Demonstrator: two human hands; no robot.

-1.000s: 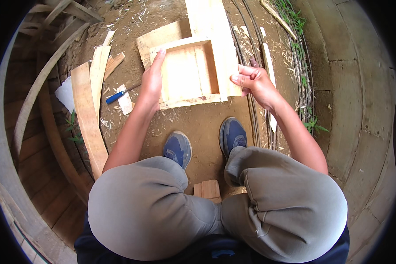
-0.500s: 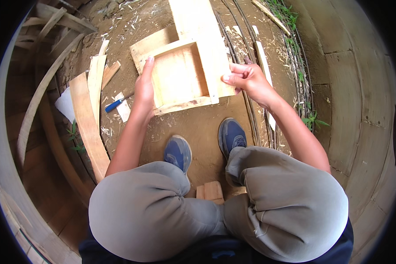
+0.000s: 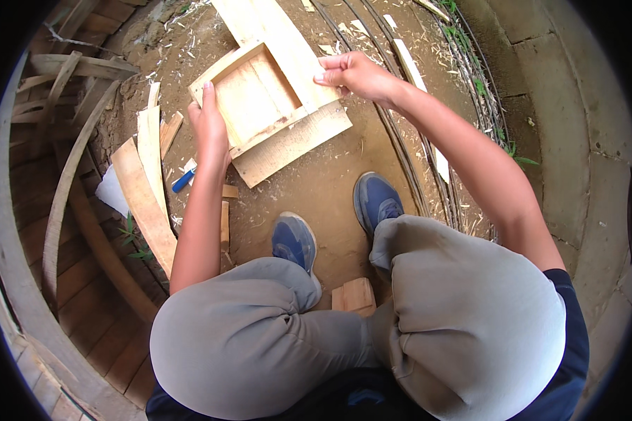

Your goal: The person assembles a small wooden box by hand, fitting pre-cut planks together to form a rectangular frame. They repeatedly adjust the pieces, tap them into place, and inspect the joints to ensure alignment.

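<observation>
A square wooden frame [image 3: 270, 131] with raised sides tilts in front of me, light wood showing inside it. My left hand [image 3: 211, 128] is closed on its left side, thumb along the top edge. A long pale board [image 3: 277, 31] runs along the frame's right side and off past the upper edge of the picture. My right hand [image 3: 358, 75] pinches this board's right edge near its close end; the fingertips beneath are hidden. Under the frame, a flat wooden board [image 3: 295, 144] sticks out on the near side. Whether frame and long board are fastened together, I cannot tell.
A blue-handled tool [image 3: 183, 180] lies beside my left forearm. Wooden strips [image 3: 144, 193] lie at the left, near curved wooden pieces [image 3: 77, 161]. Dark rods [image 3: 400, 158] run along the ground at the right. A wood block [image 3: 354, 296] sits between my shoes [image 3: 378, 200].
Both hands have shifted left and away from me, turning the frame and long board counterclockwise. More of the lower board now shows on the near side. Both hands keep their hold.
</observation>
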